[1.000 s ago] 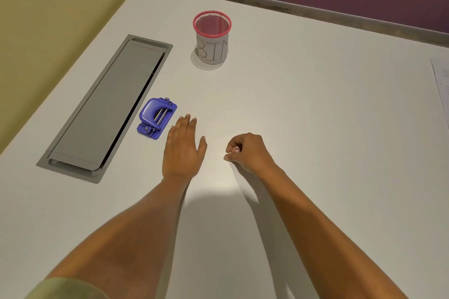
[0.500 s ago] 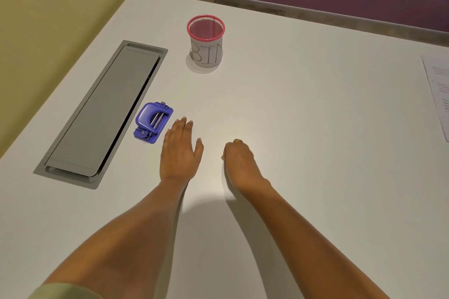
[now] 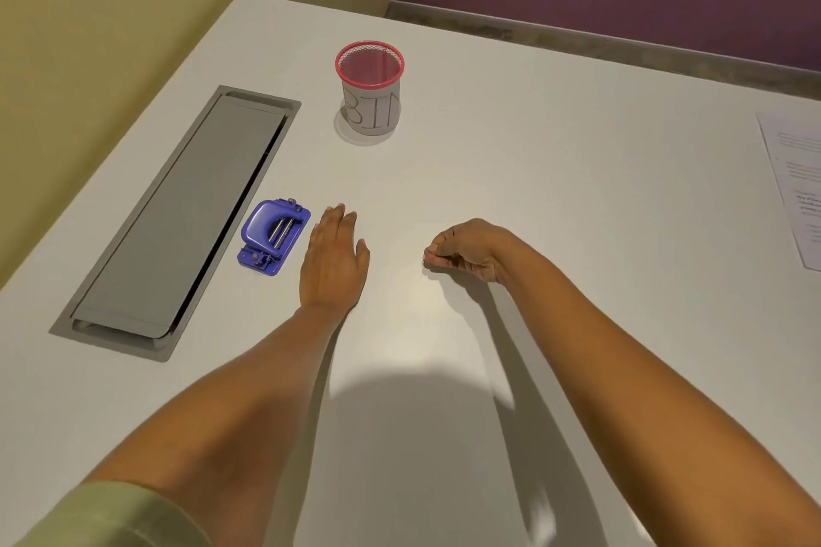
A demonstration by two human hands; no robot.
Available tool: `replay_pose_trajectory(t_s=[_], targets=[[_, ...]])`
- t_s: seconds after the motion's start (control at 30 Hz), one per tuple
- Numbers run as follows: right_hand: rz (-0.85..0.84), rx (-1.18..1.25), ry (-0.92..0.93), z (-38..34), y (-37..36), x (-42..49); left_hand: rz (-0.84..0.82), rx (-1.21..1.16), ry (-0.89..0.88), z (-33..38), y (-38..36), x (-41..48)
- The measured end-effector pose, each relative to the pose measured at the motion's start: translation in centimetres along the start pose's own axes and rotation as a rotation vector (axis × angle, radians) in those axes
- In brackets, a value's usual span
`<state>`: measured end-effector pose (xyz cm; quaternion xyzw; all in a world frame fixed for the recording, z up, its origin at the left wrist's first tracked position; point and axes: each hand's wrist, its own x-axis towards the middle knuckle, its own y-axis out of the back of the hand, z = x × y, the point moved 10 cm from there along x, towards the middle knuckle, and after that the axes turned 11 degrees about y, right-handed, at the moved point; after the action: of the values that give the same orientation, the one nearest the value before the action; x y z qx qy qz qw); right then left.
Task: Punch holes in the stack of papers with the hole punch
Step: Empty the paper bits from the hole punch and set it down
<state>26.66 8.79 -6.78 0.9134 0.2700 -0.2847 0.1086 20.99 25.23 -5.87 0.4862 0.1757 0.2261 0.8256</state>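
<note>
the left hand (image 3: 334, 262) lies flat on the white table (image 3: 555, 200), fingers straight and close together, holding nothing. the right hand (image 3: 466, 251) is curled into a loose fist, holding nothing. the blue hole punch (image 3: 273, 235) sits just left of the left hand, not touching it. the papers (image 3: 799, 187) lie far off at the right edge. a pink bin (image 3: 369, 87) stands farther back.

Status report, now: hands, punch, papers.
Left hand flat, empty, beside hole punch. Right hand curled, apparently empty. Papers far right, untouched. Nothing in the way.
</note>
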Motion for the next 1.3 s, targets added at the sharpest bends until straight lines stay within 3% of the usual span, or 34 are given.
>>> replay_pose_trajectory(t_s=[0.23,0.5,0.87,1.17,1.3], targets=[[0.106,-0.487,0.105,-7.4,0.6,3.0,0.054,0.061,0.048,0.3,-0.4,2.3],[0.428,-0.82,0.578,-22.2,-0.7,6.9,0.065,0.078,0.069,0.0,-0.5,2.2],[0.256,-0.901,0.588,-26.0,-2.9,11.4,0.074,0.062,0.097,-0.1,-0.5,2.2],[0.437,-0.907,0.745,-27.6,-1.9,10.6,0.08,0.052,0.095,-0.2,-0.5,2.1],[0.408,-0.896,0.724,-26.7,-2.0,10.8,0.082,0.054,0.086,0.0,-0.4,2.1]])
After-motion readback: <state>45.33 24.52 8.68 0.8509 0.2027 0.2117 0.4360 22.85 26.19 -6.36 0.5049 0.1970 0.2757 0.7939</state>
